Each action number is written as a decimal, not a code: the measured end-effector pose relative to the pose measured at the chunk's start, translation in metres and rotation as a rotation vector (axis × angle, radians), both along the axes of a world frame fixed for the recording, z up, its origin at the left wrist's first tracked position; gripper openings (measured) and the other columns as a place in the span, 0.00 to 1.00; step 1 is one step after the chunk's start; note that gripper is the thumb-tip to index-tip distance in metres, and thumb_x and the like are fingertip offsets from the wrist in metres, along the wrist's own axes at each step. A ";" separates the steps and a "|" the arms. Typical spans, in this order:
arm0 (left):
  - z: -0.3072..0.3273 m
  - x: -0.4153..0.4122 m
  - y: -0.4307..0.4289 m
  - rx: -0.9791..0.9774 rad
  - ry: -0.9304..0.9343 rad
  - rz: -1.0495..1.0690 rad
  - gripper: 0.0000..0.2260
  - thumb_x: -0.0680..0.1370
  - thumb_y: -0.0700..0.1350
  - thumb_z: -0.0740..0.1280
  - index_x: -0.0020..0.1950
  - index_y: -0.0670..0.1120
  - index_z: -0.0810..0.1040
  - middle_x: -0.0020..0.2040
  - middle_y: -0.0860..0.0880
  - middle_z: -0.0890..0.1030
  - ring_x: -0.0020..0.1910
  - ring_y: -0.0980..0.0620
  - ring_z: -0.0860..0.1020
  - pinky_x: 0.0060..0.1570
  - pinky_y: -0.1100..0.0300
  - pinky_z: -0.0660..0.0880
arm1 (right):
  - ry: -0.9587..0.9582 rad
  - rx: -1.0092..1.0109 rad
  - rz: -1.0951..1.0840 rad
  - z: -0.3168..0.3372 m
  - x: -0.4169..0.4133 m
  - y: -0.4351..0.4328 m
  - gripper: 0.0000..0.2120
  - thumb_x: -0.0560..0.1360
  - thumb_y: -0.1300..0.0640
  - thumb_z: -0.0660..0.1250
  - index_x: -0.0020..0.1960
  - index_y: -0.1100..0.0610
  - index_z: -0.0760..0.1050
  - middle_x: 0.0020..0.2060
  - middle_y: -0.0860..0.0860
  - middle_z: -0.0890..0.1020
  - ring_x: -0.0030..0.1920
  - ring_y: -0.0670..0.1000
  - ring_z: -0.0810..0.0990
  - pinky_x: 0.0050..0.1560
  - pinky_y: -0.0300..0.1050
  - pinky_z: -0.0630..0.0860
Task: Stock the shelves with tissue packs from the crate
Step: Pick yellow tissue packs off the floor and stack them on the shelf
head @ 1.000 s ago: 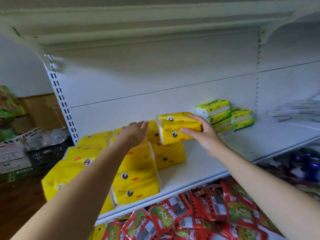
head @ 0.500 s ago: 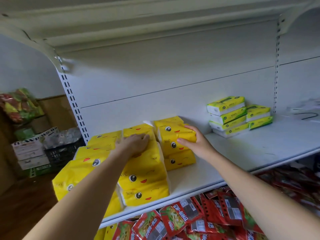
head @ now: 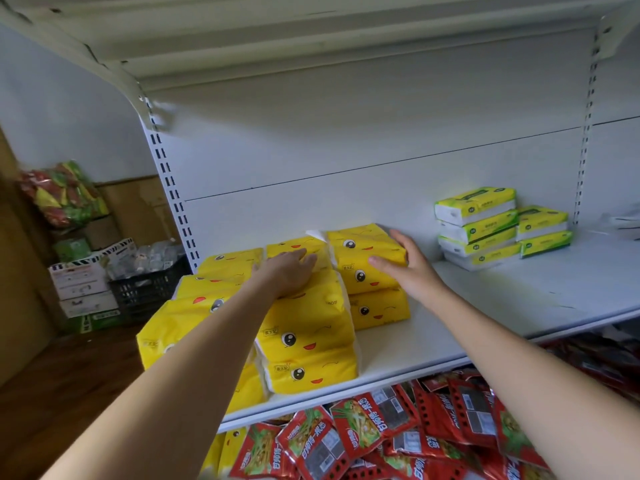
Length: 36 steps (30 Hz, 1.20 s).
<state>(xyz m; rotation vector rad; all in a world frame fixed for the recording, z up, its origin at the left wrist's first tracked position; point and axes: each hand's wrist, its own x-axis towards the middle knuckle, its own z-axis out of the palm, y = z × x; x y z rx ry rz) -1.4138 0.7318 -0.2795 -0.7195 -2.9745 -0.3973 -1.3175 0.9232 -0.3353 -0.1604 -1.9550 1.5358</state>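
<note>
Yellow tissue packs with cartoon faces are stacked on the white shelf (head: 519,299). My right hand (head: 408,271) holds the right end of the top yellow tissue pack (head: 360,258), thumb on its front face and fingers round its far end. That pack sits on another yellow pack (head: 377,310). My left hand (head: 291,271) rests flat, fingers straight, on the taller yellow stack (head: 308,337) to the left. More yellow packs (head: 207,292) lie further left along the shelf. A black crate (head: 149,289) stands on the floor at the far left.
Green-and-white tissue packs (head: 481,226) are piled at the shelf's back right. Red snack bags (head: 381,434) fill the shelf below. Cardboard boxes (head: 83,289) and a bag of snacks (head: 65,192) sit beside the crate. An upper shelf (head: 311,46) overhangs.
My right hand brought the yellow pack down and back onto the stack against the rear panel. My left hand settled flat on the neighbouring stack. The view shifted left.
</note>
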 end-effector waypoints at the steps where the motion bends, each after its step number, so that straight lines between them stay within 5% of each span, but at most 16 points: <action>1: 0.002 0.000 -0.002 0.018 0.000 -0.007 0.24 0.81 0.59 0.48 0.76 0.52 0.58 0.76 0.46 0.59 0.75 0.43 0.57 0.72 0.43 0.54 | 0.009 0.014 -0.026 0.006 0.003 0.002 0.34 0.71 0.52 0.72 0.72 0.49 0.60 0.70 0.49 0.66 0.69 0.48 0.65 0.64 0.40 0.64; 9: 0.029 0.012 -0.043 0.222 0.079 -0.051 0.23 0.83 0.53 0.50 0.76 0.43 0.58 0.75 0.43 0.62 0.73 0.44 0.61 0.69 0.56 0.58 | 0.115 0.275 -0.065 0.058 0.016 -0.040 0.28 0.72 0.50 0.71 0.69 0.47 0.65 0.69 0.44 0.67 0.68 0.40 0.63 0.66 0.39 0.61; 15: 0.033 0.000 -0.132 0.261 0.094 0.057 0.22 0.83 0.52 0.49 0.68 0.38 0.67 0.68 0.37 0.70 0.66 0.38 0.68 0.63 0.49 0.65 | 0.131 0.499 0.155 0.077 0.007 -0.155 0.29 0.72 0.51 0.71 0.70 0.48 0.65 0.68 0.44 0.68 0.65 0.38 0.64 0.61 0.29 0.59; 21: 0.012 0.008 -0.261 0.302 0.137 0.236 0.22 0.83 0.52 0.50 0.75 0.46 0.61 0.74 0.45 0.64 0.71 0.45 0.64 0.66 0.57 0.62 | 0.140 0.562 0.374 0.069 0.003 -0.288 0.29 0.73 0.49 0.70 0.70 0.47 0.64 0.69 0.44 0.67 0.67 0.39 0.64 0.64 0.35 0.61; 27: -0.091 0.023 -0.396 0.431 0.079 0.437 0.21 0.82 0.50 0.54 0.74 0.45 0.64 0.71 0.43 0.69 0.69 0.45 0.67 0.64 0.58 0.64 | 0.078 0.573 0.605 -0.007 -0.005 -0.404 0.29 0.74 0.50 0.68 0.72 0.48 0.62 0.70 0.44 0.66 0.68 0.40 0.63 0.63 0.34 0.60; 31: -0.198 0.033 -0.459 0.351 -0.092 0.531 0.22 0.82 0.51 0.55 0.74 0.45 0.63 0.71 0.42 0.69 0.69 0.43 0.68 0.64 0.54 0.65 | -0.084 0.547 0.673 -0.104 -0.018 -0.449 0.29 0.74 0.50 0.69 0.72 0.49 0.62 0.70 0.46 0.66 0.68 0.42 0.64 0.62 0.32 0.59; 36: -0.283 0.048 -0.495 0.232 -0.306 0.574 0.22 0.83 0.50 0.52 0.76 0.45 0.58 0.73 0.40 0.64 0.72 0.42 0.61 0.66 0.52 0.62 | -0.380 0.522 0.633 -0.216 -0.026 -0.453 0.30 0.73 0.48 0.68 0.72 0.49 0.62 0.71 0.50 0.64 0.72 0.49 0.62 0.68 0.45 0.61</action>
